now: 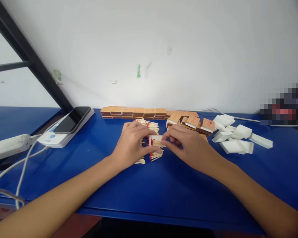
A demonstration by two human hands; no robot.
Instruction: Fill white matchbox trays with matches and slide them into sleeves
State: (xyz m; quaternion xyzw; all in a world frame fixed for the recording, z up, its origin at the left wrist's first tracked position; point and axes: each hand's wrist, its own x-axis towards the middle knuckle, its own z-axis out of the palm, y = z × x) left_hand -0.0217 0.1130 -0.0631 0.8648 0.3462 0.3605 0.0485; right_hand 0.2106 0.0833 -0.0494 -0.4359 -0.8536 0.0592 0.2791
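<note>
My left hand (132, 142) and my right hand (186, 143) meet over a heap of red-tipped matches (149, 127) on the blue table (149, 191). Between their fingertips they pinch a small white tray of matches (157, 140), left fingers curled round its left end, right fingers closed on its right end. More loose matches (154, 156) stick out beneath the left hand.
A row of stacked orange matchboxes (134, 113) lines the wall. Loose orange sleeves (192, 121) lie right of it, then white inner trays (234, 135). At the left sit a phone (72, 119) on a white device (55, 138), a power strip (8, 145) and cables.
</note>
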